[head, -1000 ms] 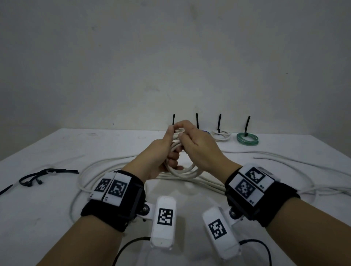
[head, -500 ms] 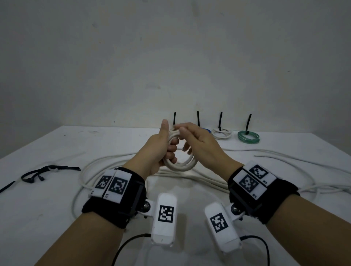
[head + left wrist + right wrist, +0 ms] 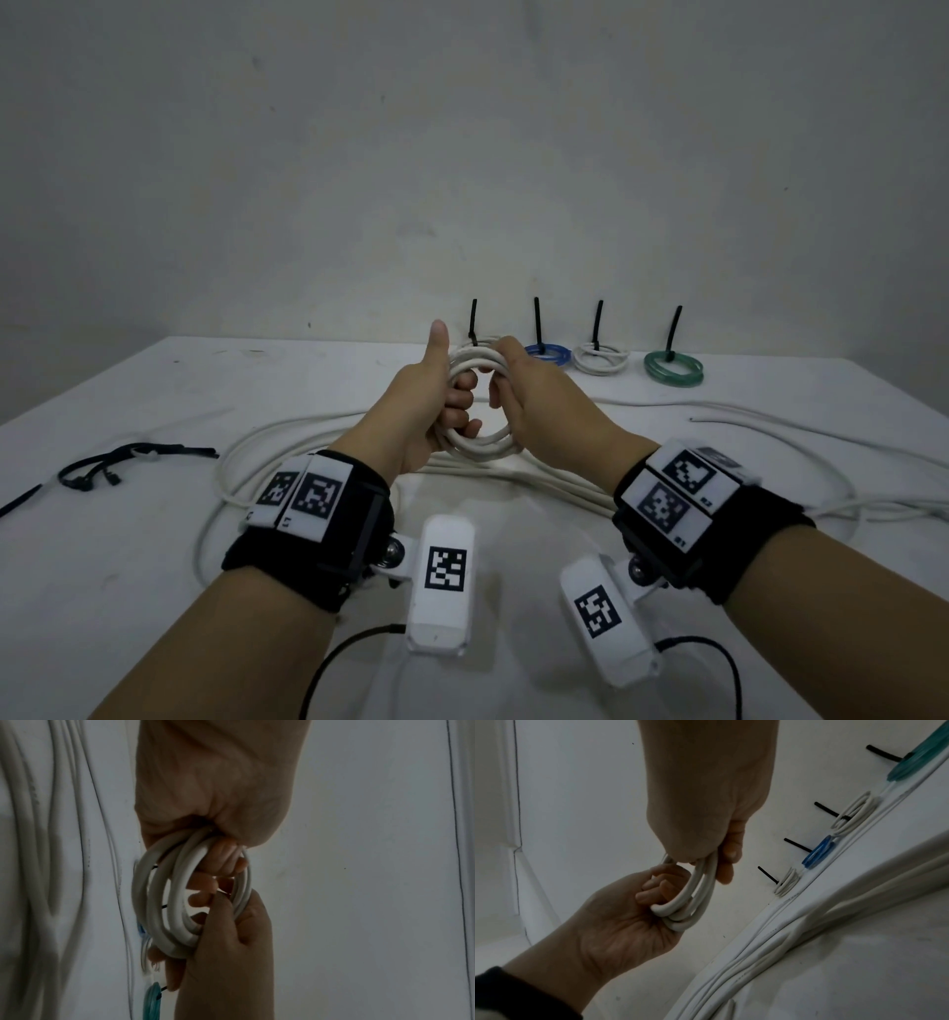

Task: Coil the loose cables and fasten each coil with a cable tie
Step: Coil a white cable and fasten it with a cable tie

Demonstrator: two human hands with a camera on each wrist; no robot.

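Gripping white coil [image 3: 475,442] w/ both hands [image 3: 429,406] [image 3: 539,401] over white table [image 3: 128,539], grey wall [image 3: 462,154] behind.

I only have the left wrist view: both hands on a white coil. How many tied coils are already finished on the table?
Observer: Four, in a row at the far edge of the table: white coil, blue coil, second white coil, green coil. Each has a black tie standing up.
Operator: Any spare ties nearby?
Observer: A black bundle lies on the table, out to the left of the left hand. It looks like ties, but I can't be sure.
Operator: Where does the rest of this cable run?
Observer: From the held coil the loose cable spreads in wide loops to both sides. A free end lies out beyond the right hand.
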